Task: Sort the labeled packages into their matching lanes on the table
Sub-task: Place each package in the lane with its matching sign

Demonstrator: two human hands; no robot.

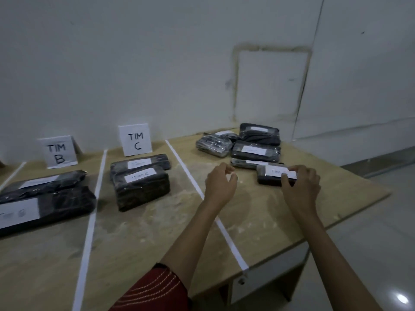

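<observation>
A person in a red stitched sleeve (155, 290) is reaching both bare forearms out over a wooden table (157, 232), well in front of and to the right of the TIM C sign (135, 140). The left hand (221, 184) is hovering just above the tabletop, fingers half curled and spread from the thumb, holding nothing. Further right of the sign, the right hand (299, 187) is gripping the near end of a black wrapped package (267, 179), thumb at its front edge and fingertips lying across its white label (276, 172); the writing there is too blurred to read in full. The package is resting flat on the table, beyond the white tape line (202, 191) running to the right of the sign. Directly in front of the sign, two labelled packages (140, 187) are lying together in their lane. Behind the gripped package, to the right of the sign, a pile of unsorted packages (256, 144) is sitting near the table's far edge. Left of the sign, a TIM B sign (58, 153) is standing behind two larger packages (45, 203).
</observation>
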